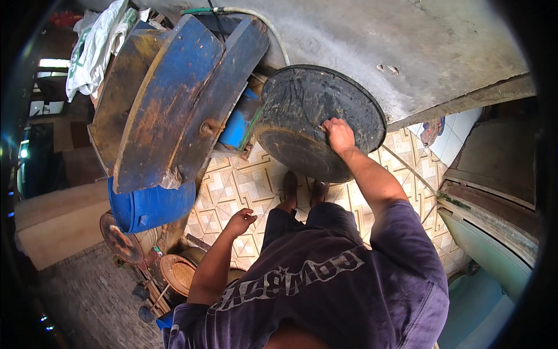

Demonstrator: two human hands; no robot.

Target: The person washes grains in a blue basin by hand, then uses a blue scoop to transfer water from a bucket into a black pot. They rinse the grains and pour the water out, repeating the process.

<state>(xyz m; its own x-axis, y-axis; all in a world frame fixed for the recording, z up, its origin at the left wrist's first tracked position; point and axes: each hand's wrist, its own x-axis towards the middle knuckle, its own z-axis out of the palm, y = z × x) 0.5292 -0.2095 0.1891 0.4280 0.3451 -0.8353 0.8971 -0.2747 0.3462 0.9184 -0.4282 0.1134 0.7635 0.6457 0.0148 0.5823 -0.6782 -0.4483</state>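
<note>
My right hand (pixel 339 134) holds a large black tub (pixel 301 104) by its outer side, with the fingers curled against the wall. The tub is tipped, so its round scuffed base faces me and its wide rim is turned toward the concrete wall. What it contains, if anything, is hidden. My left hand (pixel 239 222) hangs over the tiled floor (pixel 226 183), well apart from the tub. Nothing is in it, and its fingers are loosely bent with gaps between them.
A large stained blue machine housing (pixel 174 96) stands at the left, above a blue plastic barrel (pixel 152 203). A pale hose (pixel 272 30) runs along the concrete wall (pixel 418 48). Woven basket (pixel 178 272) and rusty-lidded drum (pixel 120 237) sit lower left. At right is a greenish panel (pixel 484 248).
</note>
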